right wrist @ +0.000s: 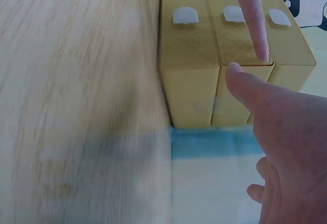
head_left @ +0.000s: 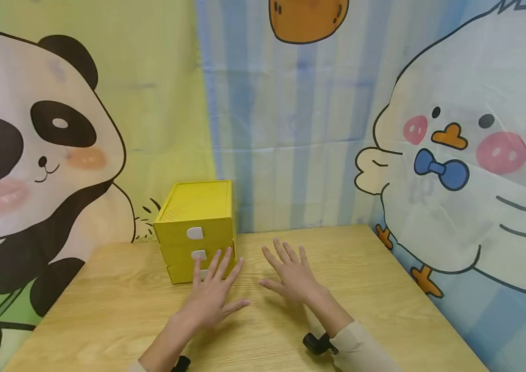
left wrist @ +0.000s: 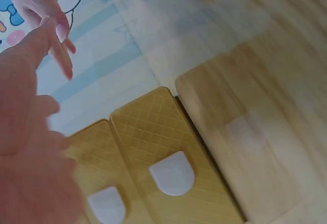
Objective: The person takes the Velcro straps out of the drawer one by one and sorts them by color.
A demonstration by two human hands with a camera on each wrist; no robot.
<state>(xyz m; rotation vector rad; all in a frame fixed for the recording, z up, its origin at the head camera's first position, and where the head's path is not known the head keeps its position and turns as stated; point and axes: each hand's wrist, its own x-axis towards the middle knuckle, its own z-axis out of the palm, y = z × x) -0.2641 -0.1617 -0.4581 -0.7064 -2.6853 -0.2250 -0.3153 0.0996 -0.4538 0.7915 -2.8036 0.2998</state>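
Observation:
A yellow box with three stacked drawers [head_left: 193,235], each with a white tab handle, stands at the back left of the wooden table. In the head view my left hand [head_left: 212,299] is spread in front of the lower drawers, its fingers straight and holding nothing; contact with the drawers cannot be made out. My right hand [head_left: 293,276] hovers to the right of the box, fingers spread, also holding nothing. The left wrist view shows two drawer fronts with a white handle [left wrist: 172,174] beside the left hand. All three fronts, seemingly closed, appear in the right wrist view beyond the right thumb [right wrist: 248,86].
A wooden table [head_left: 384,310] lies under both hands. Behind it hang printed curtains with a panda [head_left: 58,170] on the left and a white bird [head_left: 453,217] on the right. A black wrist-camera mount [head_left: 316,343] sits by the right sleeve.

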